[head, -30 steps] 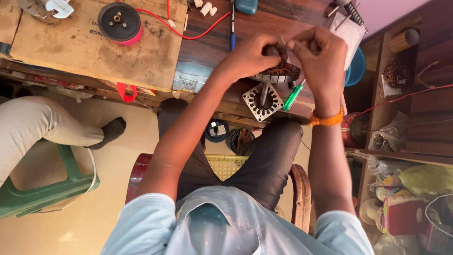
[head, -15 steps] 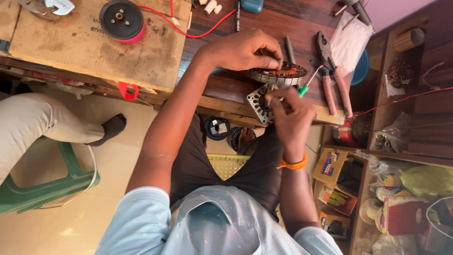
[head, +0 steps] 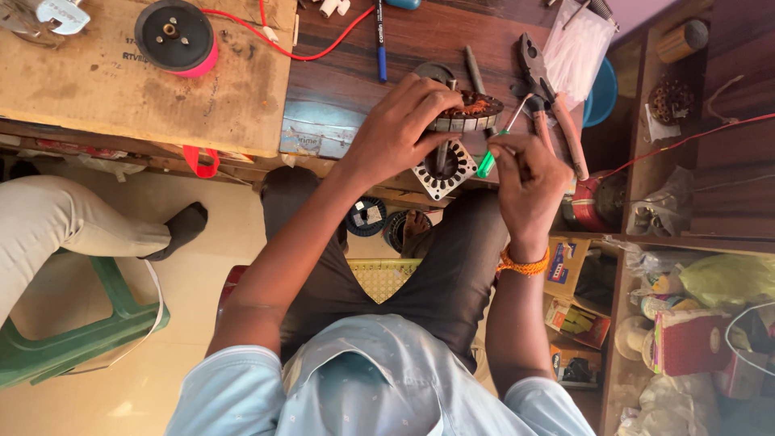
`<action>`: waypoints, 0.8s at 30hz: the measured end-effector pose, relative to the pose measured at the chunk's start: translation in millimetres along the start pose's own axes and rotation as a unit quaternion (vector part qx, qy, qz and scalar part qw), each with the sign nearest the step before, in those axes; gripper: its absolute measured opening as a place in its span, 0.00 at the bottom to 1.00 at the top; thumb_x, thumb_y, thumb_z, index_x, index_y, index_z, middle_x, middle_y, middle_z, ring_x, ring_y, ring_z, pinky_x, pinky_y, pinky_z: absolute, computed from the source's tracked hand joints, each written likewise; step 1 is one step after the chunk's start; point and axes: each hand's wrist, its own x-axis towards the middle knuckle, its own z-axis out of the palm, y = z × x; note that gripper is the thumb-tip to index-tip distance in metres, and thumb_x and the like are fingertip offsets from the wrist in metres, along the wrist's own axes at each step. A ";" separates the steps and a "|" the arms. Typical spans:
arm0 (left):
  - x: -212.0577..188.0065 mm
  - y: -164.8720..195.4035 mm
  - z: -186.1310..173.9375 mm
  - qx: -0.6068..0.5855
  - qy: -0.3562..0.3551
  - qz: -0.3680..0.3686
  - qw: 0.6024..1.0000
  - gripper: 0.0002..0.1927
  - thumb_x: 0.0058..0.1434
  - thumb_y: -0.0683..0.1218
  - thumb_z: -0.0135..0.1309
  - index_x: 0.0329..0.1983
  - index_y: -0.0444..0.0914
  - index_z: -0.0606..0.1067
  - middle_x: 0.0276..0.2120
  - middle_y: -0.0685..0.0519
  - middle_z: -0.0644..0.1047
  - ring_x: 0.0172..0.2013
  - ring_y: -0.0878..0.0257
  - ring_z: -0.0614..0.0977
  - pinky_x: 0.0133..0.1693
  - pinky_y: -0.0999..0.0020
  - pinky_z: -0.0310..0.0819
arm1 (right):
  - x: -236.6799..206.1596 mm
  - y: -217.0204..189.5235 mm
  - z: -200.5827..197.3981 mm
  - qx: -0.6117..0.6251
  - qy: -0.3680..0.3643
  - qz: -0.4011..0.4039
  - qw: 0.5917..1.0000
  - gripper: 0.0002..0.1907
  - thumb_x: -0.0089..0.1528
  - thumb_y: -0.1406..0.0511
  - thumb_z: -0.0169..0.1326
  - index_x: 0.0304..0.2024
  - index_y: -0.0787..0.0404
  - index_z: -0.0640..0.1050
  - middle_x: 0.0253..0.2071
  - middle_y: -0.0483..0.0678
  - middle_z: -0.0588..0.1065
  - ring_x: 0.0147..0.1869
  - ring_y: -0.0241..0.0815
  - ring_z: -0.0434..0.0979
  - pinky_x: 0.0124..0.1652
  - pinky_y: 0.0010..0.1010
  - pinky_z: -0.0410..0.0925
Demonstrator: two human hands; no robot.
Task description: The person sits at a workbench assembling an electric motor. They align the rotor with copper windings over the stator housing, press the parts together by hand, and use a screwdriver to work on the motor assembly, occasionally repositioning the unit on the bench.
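Dark brown wood makes up the desk, which runs along the top of the view with a pale, worn board laid over its left part. On that board sits a black round disc with a pink rim, and a red wire trails from it across the wood. A blue pen, red-handled pliers and a clear plastic bag lie farther along. Wooden shelves crowded with boxes and tins stand to the right; a pale tiled floor lies below, with a green plastic stool and another person's leg at the left.

Both arms reach forward from the seated person. The left hand curls over a round motor stator with copper windings at the desk's near edge, its fingers closed around the side. Just below it a flat, toothed metal lamination shows. The right hand, with an orange thread band at the wrist, has its fingers pinching a green-handled screwdriver whose shaft points up toward the stator.
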 end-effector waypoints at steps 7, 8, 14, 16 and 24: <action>-6.4 -4.4 5.3 0.020 0.008 0.021 1.000 0.27 0.59 0.44 0.71 0.58 0.37 0.71 0.51 0.51 0.75 0.51 0.53 0.77 0.54 0.58 0.76 | 33.5 -14.4 1.1 -0.006 -0.048 -0.102 0.994 0.04 0.66 0.77 0.62 0.42 0.66 0.81 0.32 0.47 0.77 0.28 0.30 0.64 0.30 0.25 0.57; -6.0 -4.7 6.5 0.023 0.012 0.022 0.999 0.27 0.59 0.45 0.71 0.58 0.37 0.71 0.50 0.51 0.74 0.50 0.53 0.77 0.54 0.58 0.75 | 38.1 -15.6 0.6 -0.020 -0.048 -0.127 0.991 0.04 0.66 0.76 0.63 0.42 0.66 0.81 0.32 0.47 0.77 0.28 0.30 0.63 0.32 0.26 0.58; -4.5 -0.9 9.9 0.028 0.016 -0.002 0.999 0.27 0.58 0.46 0.70 0.57 0.36 0.71 0.49 0.50 0.75 0.51 0.53 0.77 0.55 0.57 0.75 | 60.7 -13.4 -2.8 -0.049 -0.070 -0.090 0.992 0.05 0.65 0.74 0.65 0.44 0.66 0.84 0.24 0.46 0.72 0.25 0.29 0.60 0.26 0.26 0.55; -3.0 3.8 7.9 0.010 -0.003 -0.040 0.999 0.26 0.60 0.49 0.69 0.56 0.36 0.72 0.49 0.49 0.76 0.52 0.52 0.77 0.56 0.57 0.75 | 76.4 -7.4 1.5 -0.066 -0.082 -0.095 0.990 0.05 0.65 0.74 0.66 0.44 0.65 0.85 0.23 0.45 0.72 0.24 0.28 0.61 0.25 0.25 0.55; 36.2 0.6 -5.7 -0.182 -0.115 -0.232 0.949 0.47 0.58 0.66 0.64 0.70 0.32 0.65 0.47 0.45 0.80 0.46 0.54 0.84 0.51 0.60 0.77 | 106.6 10.6 15.5 -0.046 -0.081 -0.115 0.989 0.03 0.65 0.74 0.66 0.39 0.66 0.84 0.24 0.45 0.74 0.25 0.27 0.65 0.26 0.25 0.59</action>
